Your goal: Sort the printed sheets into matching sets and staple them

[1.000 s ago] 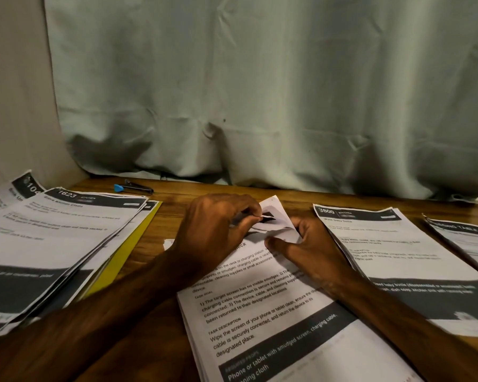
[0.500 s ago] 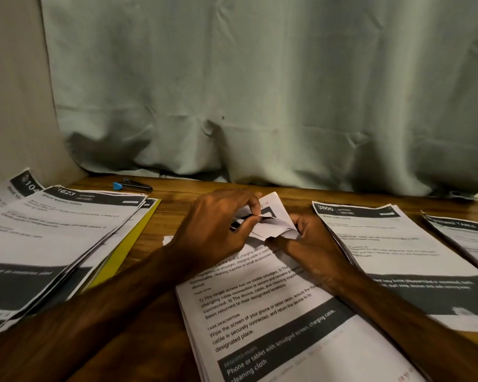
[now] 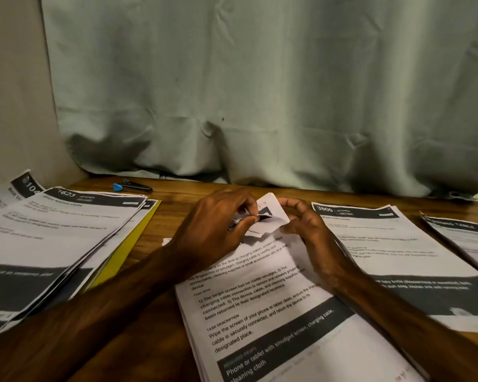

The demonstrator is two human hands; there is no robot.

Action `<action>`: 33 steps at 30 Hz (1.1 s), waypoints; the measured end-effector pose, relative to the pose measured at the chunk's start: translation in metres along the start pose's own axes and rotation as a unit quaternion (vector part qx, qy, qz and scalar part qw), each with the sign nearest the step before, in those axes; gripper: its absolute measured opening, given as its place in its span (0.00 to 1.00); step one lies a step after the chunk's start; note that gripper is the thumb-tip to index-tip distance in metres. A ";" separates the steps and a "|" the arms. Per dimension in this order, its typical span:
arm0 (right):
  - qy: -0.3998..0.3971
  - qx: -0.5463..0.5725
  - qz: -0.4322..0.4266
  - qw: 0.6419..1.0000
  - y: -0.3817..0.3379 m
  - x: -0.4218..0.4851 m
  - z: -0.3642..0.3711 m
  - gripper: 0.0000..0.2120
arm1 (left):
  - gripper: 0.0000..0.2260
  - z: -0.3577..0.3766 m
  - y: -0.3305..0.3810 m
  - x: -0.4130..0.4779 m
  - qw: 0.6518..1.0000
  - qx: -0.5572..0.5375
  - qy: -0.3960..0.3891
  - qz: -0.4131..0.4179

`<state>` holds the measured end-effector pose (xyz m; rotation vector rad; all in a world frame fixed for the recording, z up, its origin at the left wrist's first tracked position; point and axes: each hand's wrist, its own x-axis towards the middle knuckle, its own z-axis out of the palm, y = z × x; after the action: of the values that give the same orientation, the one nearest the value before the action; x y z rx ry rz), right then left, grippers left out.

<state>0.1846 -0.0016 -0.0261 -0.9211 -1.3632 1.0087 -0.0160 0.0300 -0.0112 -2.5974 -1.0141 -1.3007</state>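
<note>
Left hand [image 3: 214,227]: pinching curled top corner of centre stack [image 3: 262,304].
Right hand [image 3: 305,227]: fingers curled round same corner (far side).
Blue-tipped tool [image 3: 132,186]: on bench [image 3: 174,213], far left.

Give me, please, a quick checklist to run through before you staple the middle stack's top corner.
1. Left hand pinches the folded corner of the middle stack: ok.
2. Right hand holds that corner from the other side: ok.
3. Corner lying flat for stapling: not ok, it is curled up.
4. Tool in hand: not ok; the blue-tipped tool lies near the far edge of the table, untouched.
5. That tool is a stapler: cannot tell.
6. Sheets underneath match the top one: cannot tell, hidden.
</note>
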 end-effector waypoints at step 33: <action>0.168 -0.081 -0.009 0.982 0.007 0.008 -0.005 0.08 | 0.15 0.012 -0.017 -0.004 0.994 0.014 -0.107 0.033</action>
<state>0.1886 0.0088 -0.0304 -1.1416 -1.1743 0.6968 -0.0197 0.0452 -0.0256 -2.7695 -0.9554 -1.0029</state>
